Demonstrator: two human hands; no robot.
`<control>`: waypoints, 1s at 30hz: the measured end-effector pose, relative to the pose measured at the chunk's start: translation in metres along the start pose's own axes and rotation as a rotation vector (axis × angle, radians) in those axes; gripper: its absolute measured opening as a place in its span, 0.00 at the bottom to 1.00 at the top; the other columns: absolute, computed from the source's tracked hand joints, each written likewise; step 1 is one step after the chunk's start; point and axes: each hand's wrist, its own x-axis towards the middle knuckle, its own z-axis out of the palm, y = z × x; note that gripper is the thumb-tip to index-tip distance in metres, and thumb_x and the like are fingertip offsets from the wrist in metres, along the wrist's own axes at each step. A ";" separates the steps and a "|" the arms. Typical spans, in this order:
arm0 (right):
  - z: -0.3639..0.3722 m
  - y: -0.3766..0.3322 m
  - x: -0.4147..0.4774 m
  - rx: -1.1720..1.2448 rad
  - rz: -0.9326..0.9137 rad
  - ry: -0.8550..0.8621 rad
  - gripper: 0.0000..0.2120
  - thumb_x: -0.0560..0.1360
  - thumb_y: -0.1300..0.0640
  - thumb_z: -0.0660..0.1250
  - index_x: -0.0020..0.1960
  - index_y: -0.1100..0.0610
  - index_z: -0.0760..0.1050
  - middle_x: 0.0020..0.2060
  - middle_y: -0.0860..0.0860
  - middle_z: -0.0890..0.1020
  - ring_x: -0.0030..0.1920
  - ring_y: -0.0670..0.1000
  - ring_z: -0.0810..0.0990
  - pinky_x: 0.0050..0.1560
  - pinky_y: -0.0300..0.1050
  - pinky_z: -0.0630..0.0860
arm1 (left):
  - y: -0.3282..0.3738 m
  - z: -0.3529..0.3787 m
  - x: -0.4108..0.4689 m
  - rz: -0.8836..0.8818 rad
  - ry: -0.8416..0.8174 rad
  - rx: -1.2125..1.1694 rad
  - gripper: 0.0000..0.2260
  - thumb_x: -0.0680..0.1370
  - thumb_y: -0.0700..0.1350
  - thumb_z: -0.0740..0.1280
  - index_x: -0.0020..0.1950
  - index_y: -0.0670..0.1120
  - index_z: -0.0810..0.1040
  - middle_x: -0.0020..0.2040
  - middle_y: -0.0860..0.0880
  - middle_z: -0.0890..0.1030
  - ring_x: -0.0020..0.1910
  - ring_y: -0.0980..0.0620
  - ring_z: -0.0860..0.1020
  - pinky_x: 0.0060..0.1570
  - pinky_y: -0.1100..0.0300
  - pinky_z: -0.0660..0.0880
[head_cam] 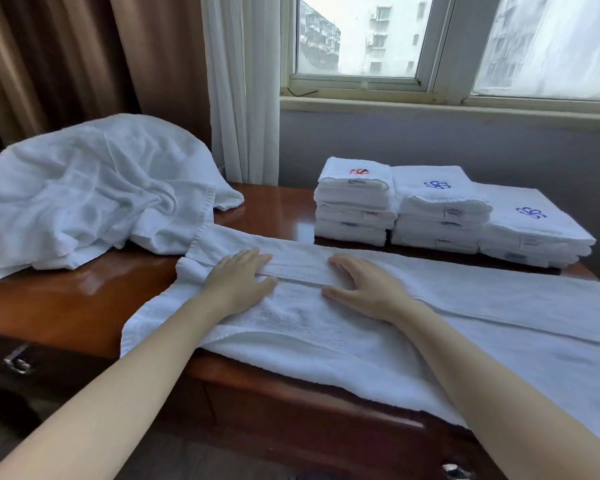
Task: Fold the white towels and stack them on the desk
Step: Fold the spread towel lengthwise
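Towel (482,306) lies across desk (66,306) under left hand (238,284) and right hand (366,289).

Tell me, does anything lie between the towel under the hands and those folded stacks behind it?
Nothing visible does. The left hand and right hand rest flat on the spread towel; only a bare strip of desk separates it from the folded stacks. The unfolded heap lies off to the left.

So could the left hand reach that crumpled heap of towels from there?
Probably yes: the left hand rests on the spread towel, and the heap lies close on its left, nothing standing between.
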 end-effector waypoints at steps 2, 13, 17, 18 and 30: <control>-0.004 0.008 0.003 -0.006 0.007 0.008 0.31 0.73 0.34 0.64 0.72 0.46 0.66 0.71 0.41 0.69 0.69 0.46 0.69 0.64 0.40 0.64 | 0.004 0.002 0.005 0.011 0.015 -0.005 0.27 0.81 0.58 0.57 0.79 0.55 0.59 0.81 0.53 0.55 0.79 0.55 0.51 0.77 0.53 0.48; 0.005 -0.011 0.014 0.029 0.015 0.162 0.18 0.71 0.50 0.68 0.60 0.46 0.72 0.50 0.46 0.80 0.52 0.53 0.77 0.44 0.42 0.62 | -0.022 -0.004 0.020 0.025 0.131 -0.293 0.17 0.77 0.45 0.65 0.65 0.58 0.78 0.72 0.58 0.71 0.67 0.58 0.72 0.67 0.54 0.70; 0.009 -0.014 0.013 -0.005 0.001 0.226 0.16 0.73 0.53 0.67 0.60 0.47 0.77 0.52 0.46 0.83 0.53 0.52 0.79 0.44 0.43 0.70 | -0.026 0.002 0.022 0.009 0.271 -0.306 0.13 0.77 0.43 0.66 0.59 0.55 0.82 0.65 0.57 0.78 0.63 0.57 0.75 0.59 0.60 0.72; 0.009 -0.013 0.012 -0.016 -0.007 0.240 0.14 0.73 0.53 0.67 0.59 0.48 0.78 0.51 0.47 0.83 0.52 0.53 0.80 0.44 0.44 0.71 | -0.026 0.004 0.022 0.002 0.295 -0.295 0.12 0.77 0.43 0.66 0.58 0.55 0.83 0.63 0.57 0.79 0.62 0.57 0.76 0.56 0.61 0.72; 0.012 -0.011 0.011 -0.058 -0.015 0.461 0.11 0.77 0.59 0.64 0.55 0.50 0.82 0.47 0.49 0.86 0.49 0.56 0.82 0.39 0.45 0.69 | -0.027 -0.001 0.021 -0.096 0.630 -0.208 0.07 0.76 0.38 0.65 0.48 0.48 0.81 0.52 0.51 0.80 0.55 0.48 0.75 0.55 0.49 0.73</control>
